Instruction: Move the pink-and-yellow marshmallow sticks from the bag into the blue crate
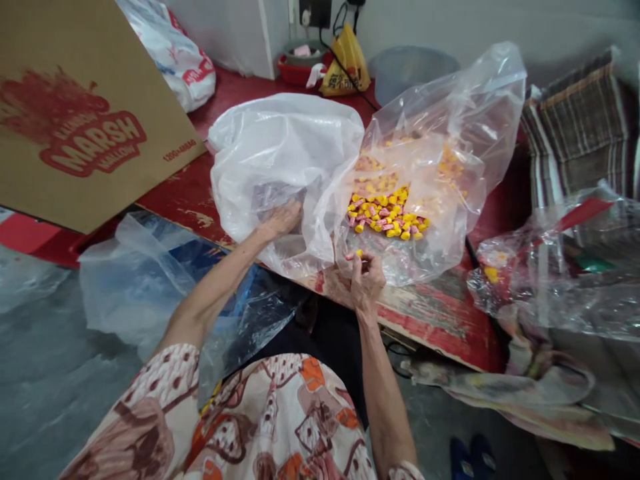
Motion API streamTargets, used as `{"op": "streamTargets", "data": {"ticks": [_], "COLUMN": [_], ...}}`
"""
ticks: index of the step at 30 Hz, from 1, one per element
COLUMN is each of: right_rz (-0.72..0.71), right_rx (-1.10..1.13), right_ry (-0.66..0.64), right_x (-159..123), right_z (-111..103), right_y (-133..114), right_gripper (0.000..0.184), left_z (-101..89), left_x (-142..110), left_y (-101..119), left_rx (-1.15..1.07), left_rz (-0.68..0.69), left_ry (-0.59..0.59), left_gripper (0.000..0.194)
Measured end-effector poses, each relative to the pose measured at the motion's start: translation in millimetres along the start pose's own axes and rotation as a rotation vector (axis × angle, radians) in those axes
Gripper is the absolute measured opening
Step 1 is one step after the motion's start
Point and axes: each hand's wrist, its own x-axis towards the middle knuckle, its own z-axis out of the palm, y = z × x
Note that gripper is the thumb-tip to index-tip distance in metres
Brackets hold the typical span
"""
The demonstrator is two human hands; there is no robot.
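A clear plastic bag (450,133) lies open on the red low table (440,313), with a heap of small yellow and pink pieces (387,217) inside it. My right hand (365,280) rests at that bag's near edge, its fingers pinched on a few of those small pieces. Beside it stands a milky white plastic bag (280,147). My left hand (283,219) reaches into the white bag's mouth, and the fingers are hidden by the plastic.
A brown cardboard sheet (75,113) printed "MARSH MALLOW" leans at the left. More clear plastic bags (560,273) pile up at the right, and a bluish bag (165,273) lies below the table. A yellow bag (347,63), a red basin and a striped cushion (585,127) sit behind.
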Motion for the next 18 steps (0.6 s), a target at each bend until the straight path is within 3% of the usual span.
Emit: {"op": "streamTargets", "data": {"ticks": [4, 7, 10, 13, 18], "right_rz": [-0.012, 0.076, 0.131, 0.044, -0.112], "right_rx": [-0.061, 0.061, 0.199, 0.206, 0.11], "right_ry": [-0.045, 0.004, 0.089, 0.079, -0.06], "right_x": [1, 5, 6, 7, 9], "right_z": [1, 1, 5, 13, 14], "right_y": [1, -16, -45, -66, -61], "right_gripper": [0.052, 0.048, 0.045, 0.042, 0.035], "left_z": [-25.5, -36.8, -35.7, -26.3, -11.1], "left_x": [-29, -55, -73, -79, -77], "left_y": [-7, 8, 39, 72, 100], "left_rx": [-0.078, -0.24, -0.254, -0.095, 0.053], "left_rz": [-0.128, -0.126, 0.013, 0.148, 0.27], "left_ry": [0.128, 0.163, 0.039, -0.144, -0.279], "left_gripper": [0.016, 0.017, 0.021, 0.025, 0.021]}}
